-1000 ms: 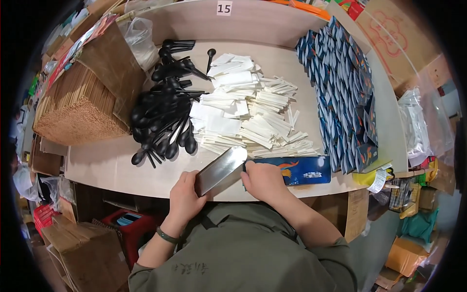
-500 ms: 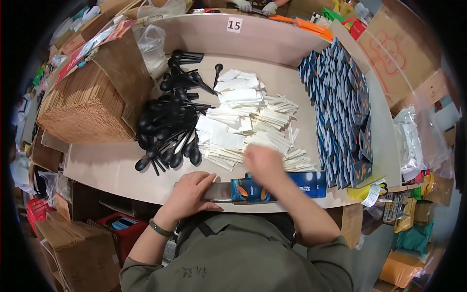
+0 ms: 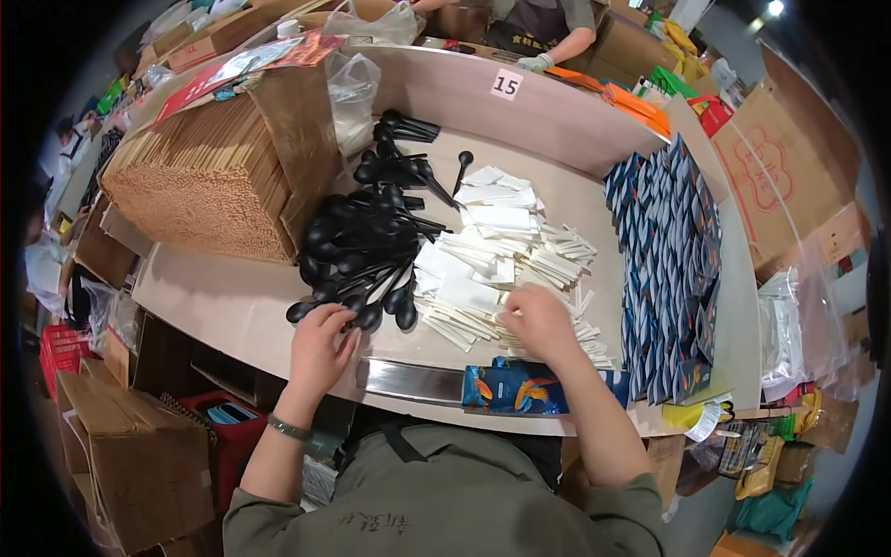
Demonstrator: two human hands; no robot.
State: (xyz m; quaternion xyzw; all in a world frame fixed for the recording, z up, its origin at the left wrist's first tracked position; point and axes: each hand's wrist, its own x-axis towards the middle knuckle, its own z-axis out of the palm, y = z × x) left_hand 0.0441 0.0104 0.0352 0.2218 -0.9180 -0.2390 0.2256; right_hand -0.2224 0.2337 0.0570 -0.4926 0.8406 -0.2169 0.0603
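Note:
My left hand (image 3: 320, 351) is at the near edge of a heap of black plastic spoons (image 3: 357, 232). Its fingers curve over the handles of the nearest ones, the thumb apart from them. My right hand (image 3: 546, 327) is over the pile of flat white paper packets (image 3: 478, 243) and thin white sticks, fingers curled together at its near side. Whatever they pinch is hidden. Below that hand lies a dark blue printed pouch (image 3: 510, 385), partly covered by my right forearm. A shiny metal strip (image 3: 408, 379) runs along the table edge beside the pouch.
A cardboard box packed with brown paper-like stacks (image 3: 204, 181) stands at the left. Rows of blue pouches (image 3: 670, 278) stand upright at the right. A low partition (image 3: 427, 79) closes the back. Beyond it a co-worker's gloved hand (image 3: 535, 62) shows.
My left hand has moved from the metal strip to the spoons. The right hand stays by the white packets, its fingers now curled in clearer sight. The whole view has shifted and tilted.

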